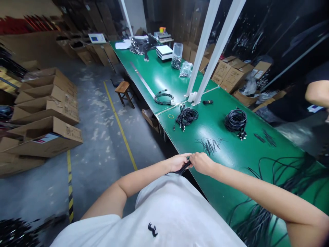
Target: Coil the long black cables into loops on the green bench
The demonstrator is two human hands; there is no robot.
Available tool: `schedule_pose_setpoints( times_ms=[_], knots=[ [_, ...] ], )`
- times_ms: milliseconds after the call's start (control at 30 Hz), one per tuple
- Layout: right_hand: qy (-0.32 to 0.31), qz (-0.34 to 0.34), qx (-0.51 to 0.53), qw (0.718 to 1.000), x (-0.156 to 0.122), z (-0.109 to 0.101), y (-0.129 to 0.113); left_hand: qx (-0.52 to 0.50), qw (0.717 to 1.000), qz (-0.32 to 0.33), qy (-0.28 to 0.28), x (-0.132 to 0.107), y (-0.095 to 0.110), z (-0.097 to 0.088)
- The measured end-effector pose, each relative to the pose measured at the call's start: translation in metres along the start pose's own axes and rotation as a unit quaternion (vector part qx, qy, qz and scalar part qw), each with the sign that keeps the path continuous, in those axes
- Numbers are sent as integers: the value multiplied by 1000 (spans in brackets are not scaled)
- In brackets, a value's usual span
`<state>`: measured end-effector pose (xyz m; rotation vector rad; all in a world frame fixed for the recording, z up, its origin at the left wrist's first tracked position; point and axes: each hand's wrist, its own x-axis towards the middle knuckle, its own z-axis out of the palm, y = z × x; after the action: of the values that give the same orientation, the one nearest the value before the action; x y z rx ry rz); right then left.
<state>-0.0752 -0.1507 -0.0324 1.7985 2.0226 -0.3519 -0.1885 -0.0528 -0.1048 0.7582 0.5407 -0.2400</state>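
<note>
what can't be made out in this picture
Head view: held black bundle, partly hidden by the left hand and right hand.
Head view: loose cables, partly behind the right forearm, cut off by the bottom edge.
Head view: co-worker's arm, cut off by the right edge.
Head view: writing on the screen, too small.

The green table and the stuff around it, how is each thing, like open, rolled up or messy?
Left hand, closed on black cables
Right hand, closed on them too
Middle cable coil, rolled up, ends sticking out
Rightmost cable coil, rolled up
Thin black strips, scattered
Lower-right cables, loose, spread out
Wooden stool, upright
Left-side cardboard boxes, open on top
Tall clear container, upright
</note>
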Motion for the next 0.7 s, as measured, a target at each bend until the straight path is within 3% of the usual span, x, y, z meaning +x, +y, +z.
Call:
schedule_pose_setpoints(
  times_ms=[67, 133, 200, 300, 333, 367, 400, 433, 467, 500, 567, 600, 633, 667, 700],
  knots=[
    [6, 35, 33, 999, 4, -1, 9, 74, 994, 79, -15, 2, 4, 0],
    [27, 53, 57, 997, 7, -1, 13, 243, 958, 150, -37, 1, 13, -3],
    [39, 54, 65, 996, 9, -1, 12, 459, 864, 205, -2, 0, 24, -7],
    [48, 66, 47, 996, 15, 2, 12, 696, 660, 253, 122, 4, 38, -7],
    [50, 75, 41, 995, 19, 4, 14, 731, 611, 260, 156, 8, 40, -5],
    [51, 84, 36, 994, 22, 5, 18, 745, 585, 263, 186, 12, 40, -1],
    [52, 92, 33, 994, 26, 6, 23, 740, 583, 259, 213, 17, 38, 3],
    [50, 101, 33, 993, 30, 7, 29, 718, 606, 247, 237, 21, 35, 7],
    [45, 110, 34, 992, 32, 7, 36, 683, 648, 229, 246, 24, 31, 11],
    [38, 121, 35, 991, 34, 8, 43, 645, 702, 204, 223, 26, 27, 15],
    [24, 141, 31, 989, 34, 9, 55, 584, 795, 148, 71, 23, 22, 20],
    [23, 144, 23, 989, 32, 9, 60, 572, 809, 138, -3, 19, 22, 21],
    [28, 138, 12, 990, 30, 10, 62, 577, 802, 151, -36, 14, 25, 19],
    [39, 120, -4, 992, 26, 12, 61, 599, 779, 186, -17, 10, 30, 17],
    [52, 93, -24, 994, 22, 13, 59, 629, 741, 233, 43, 6, 37, 12]
  ],
)
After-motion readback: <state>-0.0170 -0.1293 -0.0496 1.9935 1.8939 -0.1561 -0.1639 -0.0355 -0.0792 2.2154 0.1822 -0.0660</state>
